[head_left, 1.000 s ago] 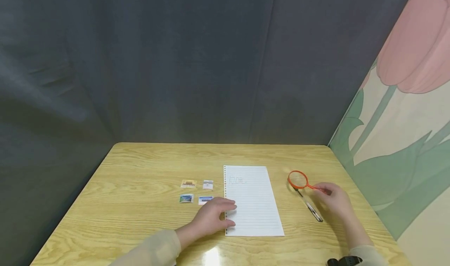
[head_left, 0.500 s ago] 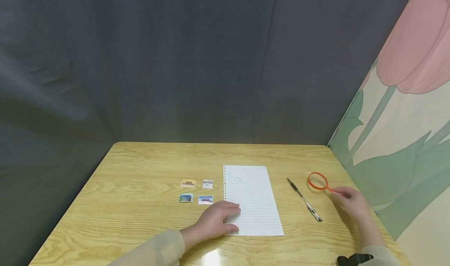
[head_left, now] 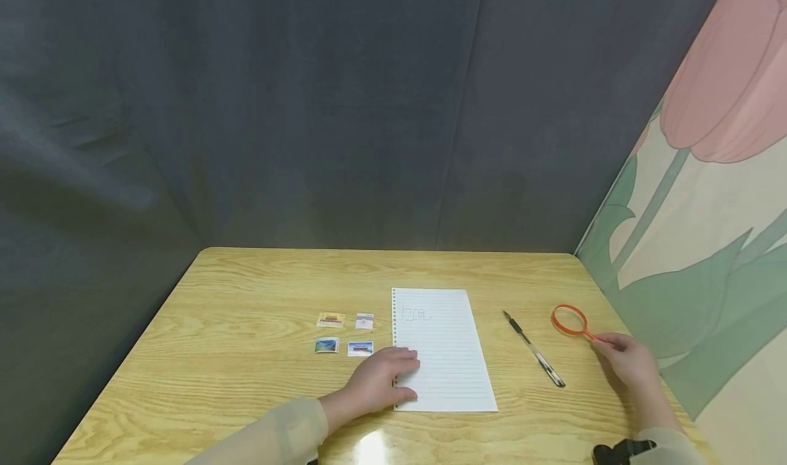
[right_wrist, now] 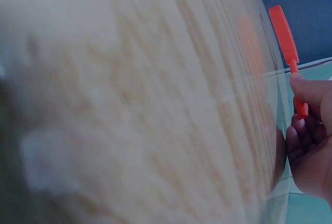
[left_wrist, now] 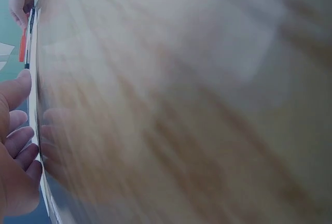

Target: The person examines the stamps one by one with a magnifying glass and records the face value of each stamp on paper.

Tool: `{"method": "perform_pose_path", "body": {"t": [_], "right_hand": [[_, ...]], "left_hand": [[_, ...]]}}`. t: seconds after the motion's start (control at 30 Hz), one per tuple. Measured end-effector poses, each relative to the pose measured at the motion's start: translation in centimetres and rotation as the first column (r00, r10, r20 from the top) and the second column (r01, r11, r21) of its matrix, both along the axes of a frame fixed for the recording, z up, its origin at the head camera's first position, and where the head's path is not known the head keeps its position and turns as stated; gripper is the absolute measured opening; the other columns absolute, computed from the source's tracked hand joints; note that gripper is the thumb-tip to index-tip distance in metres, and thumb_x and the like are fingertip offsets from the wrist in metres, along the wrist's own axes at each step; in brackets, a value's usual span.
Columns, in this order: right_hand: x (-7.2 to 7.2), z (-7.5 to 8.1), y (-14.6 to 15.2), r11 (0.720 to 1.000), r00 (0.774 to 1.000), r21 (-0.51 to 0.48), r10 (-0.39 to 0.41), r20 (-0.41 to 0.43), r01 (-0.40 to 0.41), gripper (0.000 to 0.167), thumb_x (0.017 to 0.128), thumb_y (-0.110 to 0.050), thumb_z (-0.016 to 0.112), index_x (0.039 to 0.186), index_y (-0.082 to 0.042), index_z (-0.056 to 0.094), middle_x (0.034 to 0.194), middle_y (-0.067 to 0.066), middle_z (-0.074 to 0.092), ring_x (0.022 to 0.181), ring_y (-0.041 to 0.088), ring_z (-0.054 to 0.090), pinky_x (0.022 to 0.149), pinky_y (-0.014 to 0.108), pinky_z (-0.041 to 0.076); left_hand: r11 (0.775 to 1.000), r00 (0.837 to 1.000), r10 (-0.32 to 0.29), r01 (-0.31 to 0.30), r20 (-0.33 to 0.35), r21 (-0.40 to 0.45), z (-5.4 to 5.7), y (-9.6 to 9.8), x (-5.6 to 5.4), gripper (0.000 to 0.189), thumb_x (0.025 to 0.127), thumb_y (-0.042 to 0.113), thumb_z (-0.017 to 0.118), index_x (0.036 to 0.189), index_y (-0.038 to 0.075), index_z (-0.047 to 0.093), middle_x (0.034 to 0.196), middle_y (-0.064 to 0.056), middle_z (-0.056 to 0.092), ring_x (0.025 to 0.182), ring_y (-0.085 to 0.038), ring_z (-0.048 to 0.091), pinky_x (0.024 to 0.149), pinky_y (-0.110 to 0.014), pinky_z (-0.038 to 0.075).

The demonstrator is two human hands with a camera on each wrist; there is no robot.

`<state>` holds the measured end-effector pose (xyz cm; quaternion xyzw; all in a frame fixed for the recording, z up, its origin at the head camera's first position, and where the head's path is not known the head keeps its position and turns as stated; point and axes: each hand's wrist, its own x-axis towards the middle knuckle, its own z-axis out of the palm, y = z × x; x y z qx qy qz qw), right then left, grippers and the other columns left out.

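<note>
Since a second ago, the red-orange magnifying glass [head_left: 584, 332] has moved to the right in the head view: its ring was over the tip of the pen [head_left: 533, 349] and now sits well to the pen's right. The right hand [head_left: 630, 362] has travelled with it. The left hand [head_left: 382, 377] has shifted only slightly.

In the head view, the right hand pinches the magnifying glass by its handle, with the ring reaching beyond the fingertips toward the far left. The left hand grasps nothing; its relaxed fingers rest over the left edge of the lined sheet [head_left: 449, 362], thumb apart. Four small stamp-like prints [head_left: 330, 320] lie in two rows on the wooden table [head_left: 246, 383], left of the sheet.

In the left wrist view, the left hand's fingers extend loosely along the sheet's edge. Far off at the upper left, the right hand shows with the orange ring below it.

In the right wrist view, the handle passes between thumb and fingers, its end poking out past the thumb. The ring projects ahead of the thumb tip, apart from its orange reflection on the tabletop.
</note>
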<state>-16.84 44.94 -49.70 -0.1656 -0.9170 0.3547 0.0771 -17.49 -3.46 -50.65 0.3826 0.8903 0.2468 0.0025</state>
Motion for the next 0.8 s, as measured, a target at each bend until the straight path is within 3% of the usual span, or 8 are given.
{"method": "perform_pose_path", "body": {"t": [0.37, 0.6, 0.7, 0.8], "right_hand": [[-0.3, -0.6, 0.3, 0.999, 1.0, 0.049, 0.003, -0.01, -0.003, 0.036, 0.097, -0.023, 0.063, 0.108, 0.01, 0.067, 0.1, 0.025, 0.068, 0.099, 0.045, 0.057, 0.081, 0.053, 0.045], [-0.4, -0.6, 0.3, 0.994, 0.998, 0.094, 0.059, 0.002, -0.059, 0.04, 0.098, -0.028, 0.062, 0.11, 0.009, 0.066, 0.098, 0.023, 0.068, 0.093, 0.04, 0.059, 0.075, 0.046, 0.045], [-0.3, -0.1, -0.2, 0.992, 0.997, 0.106, 0.076, -0.025, -0.073, 0.043, 0.098, -0.031, 0.061, 0.115, 0.01, 0.063, 0.102, 0.025, 0.066, 0.093, 0.04, 0.059, 0.074, 0.043, 0.046], [-0.5, 0.5, -1.2, 0.991, 0.993, 0.119, 0.077, -0.092, -0.065, 0.042, 0.098, -0.029, 0.063, 0.116, 0.008, 0.064, 0.102, 0.024, 0.066, 0.085, 0.032, 0.059, 0.066, 0.036, 0.047]], "left_hand": [[0.999, 1.0, -0.002, 0.001, -0.03, -0.039, -0.3, -0.1, -0.3, 0.05, 0.084, 0.032, 0.08, 0.126, 0.009, 0.069, 0.139, -0.003, 0.058, 0.131, -0.022, 0.05, 0.112, -0.032, 0.037], [0.999, 0.999, 0.001, -0.002, -0.032, -0.044, -0.1, -0.3, -0.2, 0.051, 0.084, 0.033, 0.079, 0.127, 0.009, 0.068, 0.139, -0.003, 0.058, 0.132, -0.021, 0.05, 0.113, -0.032, 0.035], [0.999, 1.0, 0.0, -0.001, -0.03, -0.043, -0.1, -0.3, -0.2, 0.051, 0.084, 0.033, 0.079, 0.127, 0.009, 0.068, 0.139, -0.003, 0.058, 0.132, -0.022, 0.05, 0.113, -0.033, 0.035], [0.999, 1.0, -0.009, 0.008, -0.03, -0.041, -0.1, -0.3, -0.2, 0.051, 0.084, 0.032, 0.079, 0.127, 0.01, 0.068, 0.139, -0.004, 0.058, 0.132, -0.022, 0.05, 0.113, -0.033, 0.036]]}}
